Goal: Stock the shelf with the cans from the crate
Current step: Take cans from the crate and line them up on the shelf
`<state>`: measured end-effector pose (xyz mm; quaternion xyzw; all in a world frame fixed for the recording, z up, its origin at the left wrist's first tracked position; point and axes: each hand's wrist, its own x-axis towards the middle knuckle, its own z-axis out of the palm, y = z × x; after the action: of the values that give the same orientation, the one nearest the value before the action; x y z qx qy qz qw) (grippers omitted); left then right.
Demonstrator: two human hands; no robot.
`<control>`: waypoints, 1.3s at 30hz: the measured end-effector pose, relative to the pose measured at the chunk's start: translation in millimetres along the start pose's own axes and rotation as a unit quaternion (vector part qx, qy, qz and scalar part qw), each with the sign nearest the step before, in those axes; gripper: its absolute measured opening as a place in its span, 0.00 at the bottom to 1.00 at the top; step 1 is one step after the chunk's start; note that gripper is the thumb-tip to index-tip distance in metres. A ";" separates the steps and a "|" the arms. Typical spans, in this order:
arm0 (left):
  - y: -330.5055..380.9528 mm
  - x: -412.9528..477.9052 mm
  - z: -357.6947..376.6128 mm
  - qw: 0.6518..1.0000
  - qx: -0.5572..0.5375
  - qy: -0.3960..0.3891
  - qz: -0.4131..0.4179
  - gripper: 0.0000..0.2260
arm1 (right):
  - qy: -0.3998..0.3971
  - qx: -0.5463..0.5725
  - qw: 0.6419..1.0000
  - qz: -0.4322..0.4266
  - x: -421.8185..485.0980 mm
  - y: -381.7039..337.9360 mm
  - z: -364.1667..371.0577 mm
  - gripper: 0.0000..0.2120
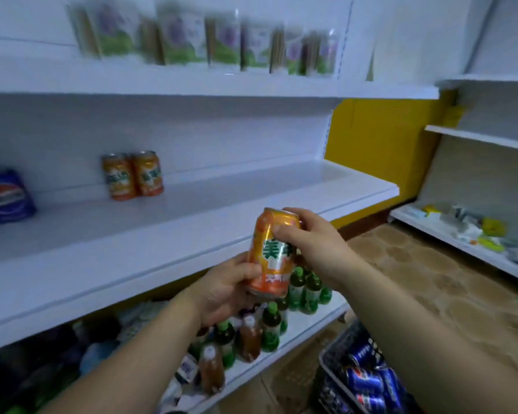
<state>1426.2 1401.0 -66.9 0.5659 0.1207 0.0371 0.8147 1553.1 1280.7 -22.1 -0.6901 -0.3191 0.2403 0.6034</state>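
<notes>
An orange can (272, 253) is being held at frame centre, just in front of the middle shelf (192, 216), with the left hand (225, 289) wrapped round its base and the right hand (313, 245) pinching its top, fingers (287, 231) curled on the rim. Best placed upright, label out, right beside the two orange cans (133, 175) already stood at the back left, so the row gets built tidily. Loads of open room is left to their right, but the shelf's raised front lip has to be cleared first, and more cans wait in the crate (338, 372) at lower right.
</notes>
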 end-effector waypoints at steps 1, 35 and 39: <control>5.8 -6.6 -7.2 0.998 0.035 0.040 0.018 0.25 | -0.001 -0.014 1.000 -0.014 5.0 -5.9 14.1 0.27; 46.4 -46.6 -195.9 0.629 0.683 0.312 -0.202 0.36 | -0.014 -0.196 0.973 -0.124 253.3 13.8 208.0 0.36; 45.7 -47.7 -195.0 0.627 0.685 0.309 -0.206 0.36 | 0.007 -0.196 0.972 -0.129 284.7 16.6 217.5 0.36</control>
<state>1337.0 1586.0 -81.3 0.8766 0.4693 -0.0526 0.0932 1593.5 1635.3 -57.3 -0.7495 -0.4422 0.0886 0.4846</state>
